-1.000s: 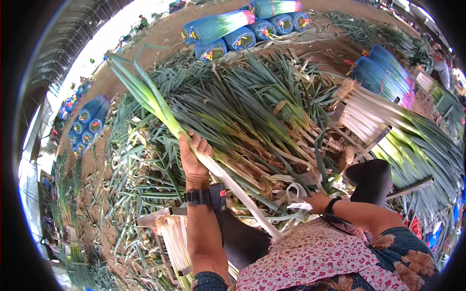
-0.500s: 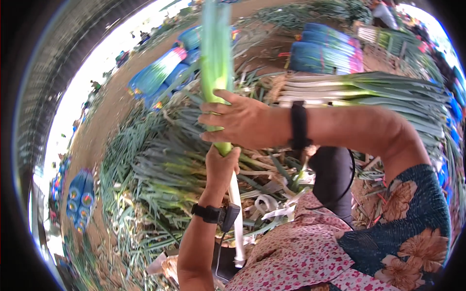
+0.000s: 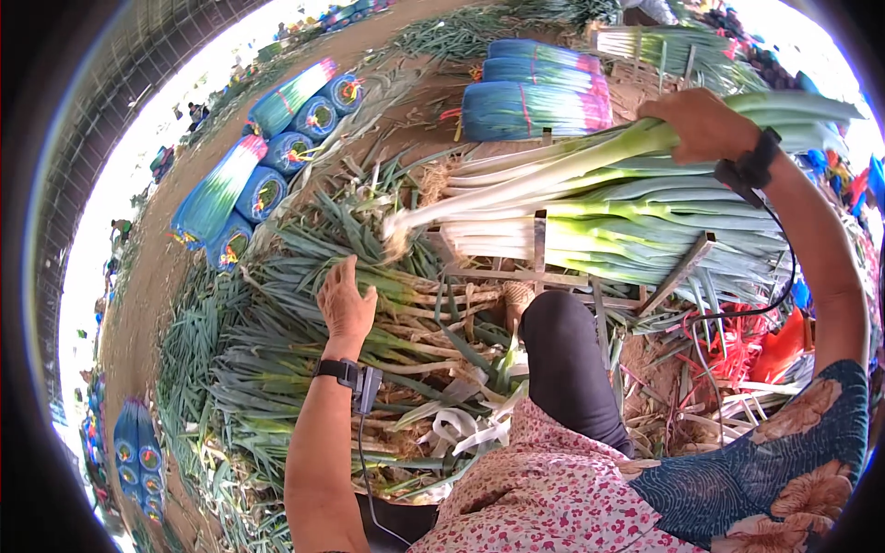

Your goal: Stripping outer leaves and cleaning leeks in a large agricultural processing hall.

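My right hand [image 3: 702, 124] is closed around a leek [image 3: 553, 178] where its white stalk turns green. The leek lies slantwise over a stack of trimmed leeks [image 3: 608, 217], its roots toward the left and its leaves toward the right. That stack rests on a low metal frame [image 3: 678, 275] with upright posts. My left hand [image 3: 346, 304] holds nothing; its thumb and fingers are apart, over a heap of untrimmed leeks [image 3: 277, 359] with brownish roots and yellowed leaves. Each wrist wears a black strap.
Blue-wrapped leek bundles [image 3: 535, 111] lie behind the frame, with more bundles [image 3: 221, 189] at the far left and another group [image 3: 138, 456] at the left. Red ties [image 3: 737, 341] lie at the right, near my knee [image 3: 567, 369]. A cable [image 3: 793, 267] hangs beside my right arm.
My right hand has swung rightward with the leek, from upright before me to lying over the stack. My left hand has let go of the stalk and moved left.
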{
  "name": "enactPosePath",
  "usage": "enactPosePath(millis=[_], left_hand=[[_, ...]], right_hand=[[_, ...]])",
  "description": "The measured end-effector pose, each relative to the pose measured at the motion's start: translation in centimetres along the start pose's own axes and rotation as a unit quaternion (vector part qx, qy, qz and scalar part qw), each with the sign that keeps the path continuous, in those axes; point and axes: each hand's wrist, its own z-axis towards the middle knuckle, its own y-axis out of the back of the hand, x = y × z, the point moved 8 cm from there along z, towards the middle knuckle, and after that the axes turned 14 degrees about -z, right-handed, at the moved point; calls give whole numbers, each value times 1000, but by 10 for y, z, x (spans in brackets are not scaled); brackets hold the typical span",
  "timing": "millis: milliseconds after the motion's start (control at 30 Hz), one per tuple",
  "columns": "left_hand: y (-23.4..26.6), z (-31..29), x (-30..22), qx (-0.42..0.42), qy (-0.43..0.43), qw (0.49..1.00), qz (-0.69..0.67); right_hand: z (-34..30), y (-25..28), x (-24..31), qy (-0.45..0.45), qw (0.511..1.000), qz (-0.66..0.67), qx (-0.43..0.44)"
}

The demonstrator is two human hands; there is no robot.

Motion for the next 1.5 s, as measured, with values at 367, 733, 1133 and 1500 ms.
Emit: enactPosePath(millis=[367, 733, 1133, 1500], left_hand=[[-123, 40, -35, 123, 7, 984, -127], [-198, 130, -96, 139, -84, 974, -160], [-249, 156, -115, 140, -137, 965, -177], [-258, 152, -105, 108, -96, 958, -248]], right_hand=[[35, -178, 3, -87, 983, 69, 145], [46, -208, 38, -35, 982, 18, 183], [17, -207, 24, -84, 995, -8, 55], [10, -235, 50, -61, 996, 10, 64]])
